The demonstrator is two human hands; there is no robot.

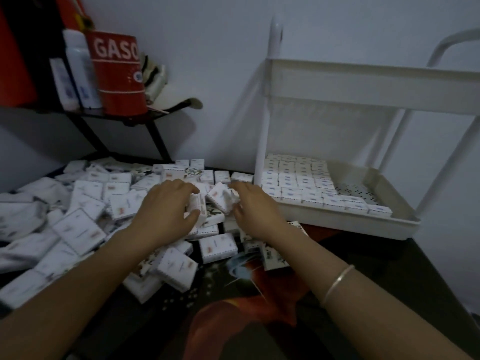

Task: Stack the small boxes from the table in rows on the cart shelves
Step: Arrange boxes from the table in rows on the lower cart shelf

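A loose heap of small white boxes (85,203) covers the left and middle of the dark table (233,294). My left hand (166,211) grips one small box (198,203) in the middle of the heap, fingers curled over it. Just to its right, my right hand (253,211) holds a tilted small box (220,198). The white cart (337,222) stands at the right. On its lower shelf lie neat rows of small boxes (298,183), filling its left part; the right part shows bare perforated floor (355,189). The upper shelf (363,84) hides its inside.
At the back left, a black rack (117,118) holds a red can (117,74) marked GASO and white bottles (78,71). The wall is close behind. Table front shows a dark printed cover with a red shape (246,320). The table's right edge runs beside the cart.
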